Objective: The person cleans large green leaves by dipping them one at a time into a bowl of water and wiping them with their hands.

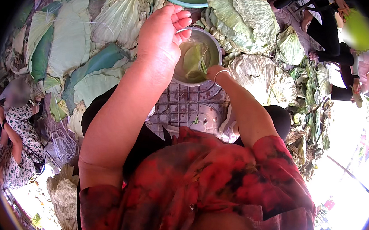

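Observation:
A round metal basin (pixel 220 50) stands on the paved ground before me, with cloudy yellowish liquid in it. A folded green leaf (pixel 193 59) lies in the liquid. My left hand (pixel 164 30) is above the basin's left rim, palm turned inward. Its fingers are loosely curled and apart, and nothing shows in them. At the basin's lower right rim is my right hand (pixel 214 73), with a pale bracelet (pixel 219 77) on its wrist. Its fingers are closed where the leaf's lower edge meets them; the fingertips are partly hidden.
Large flattened cabbage-like leaves (pixel 69 36) cover the ground on the left, with more leaf stacks (pixel 255 20) on the right. Beyond the metal basin is a green plastic basin (pixel 192 3). White string (pixel 62 146) lies in coils at left. People (pixel 22 135) sit at both sides.

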Available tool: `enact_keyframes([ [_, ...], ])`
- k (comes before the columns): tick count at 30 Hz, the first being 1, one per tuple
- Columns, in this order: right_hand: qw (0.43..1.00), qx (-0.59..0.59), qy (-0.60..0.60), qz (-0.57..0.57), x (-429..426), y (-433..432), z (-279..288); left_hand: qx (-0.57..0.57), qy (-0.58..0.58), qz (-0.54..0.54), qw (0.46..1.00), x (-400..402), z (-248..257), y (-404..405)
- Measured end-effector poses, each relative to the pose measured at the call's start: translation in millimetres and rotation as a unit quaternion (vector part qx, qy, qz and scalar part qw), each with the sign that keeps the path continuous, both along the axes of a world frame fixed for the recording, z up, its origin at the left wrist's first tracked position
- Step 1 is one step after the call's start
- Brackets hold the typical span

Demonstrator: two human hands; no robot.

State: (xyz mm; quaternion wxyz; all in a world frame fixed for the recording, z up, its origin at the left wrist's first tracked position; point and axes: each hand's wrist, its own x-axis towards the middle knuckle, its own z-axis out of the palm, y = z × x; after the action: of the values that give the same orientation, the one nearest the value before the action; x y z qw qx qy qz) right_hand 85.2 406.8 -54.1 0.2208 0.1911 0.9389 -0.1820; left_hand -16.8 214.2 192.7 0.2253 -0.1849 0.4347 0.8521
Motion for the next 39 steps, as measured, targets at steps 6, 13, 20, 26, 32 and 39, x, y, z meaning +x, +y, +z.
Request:
enact_keyframes([
  [6, 0.983, 0.022, 0.155, 0.096, -14, 26, 55, -0.01, 0.021, -0.052, 0.998, -4, -1, 14],
  [13, 0.98, -0.092, 0.172, 0.045, -15, 42, 159, -0.091, 0.044, -0.156, 0.983, 1, -14, 37],
  [20, 0.923, -0.137, 0.312, 0.176, 20, 40, 236, -0.272, 0.529, -0.423, 0.684, 8, -25, 55],
  [26, 0.905, -0.186, 0.372, 0.087, 23, 45, 242, -0.3, 0.514, -0.467, 0.654, 18, -45, 67],
  [32, 0.834, -0.422, 0.344, -0.093, 21, 52, 243, -0.277, 0.457, -0.491, 0.688, 13, -36, 71],
  [39, 0.824, -0.459, 0.318, -0.098, 22, 59, 243, -0.229, 0.449, -0.458, 0.732, 19, -29, 76],
])
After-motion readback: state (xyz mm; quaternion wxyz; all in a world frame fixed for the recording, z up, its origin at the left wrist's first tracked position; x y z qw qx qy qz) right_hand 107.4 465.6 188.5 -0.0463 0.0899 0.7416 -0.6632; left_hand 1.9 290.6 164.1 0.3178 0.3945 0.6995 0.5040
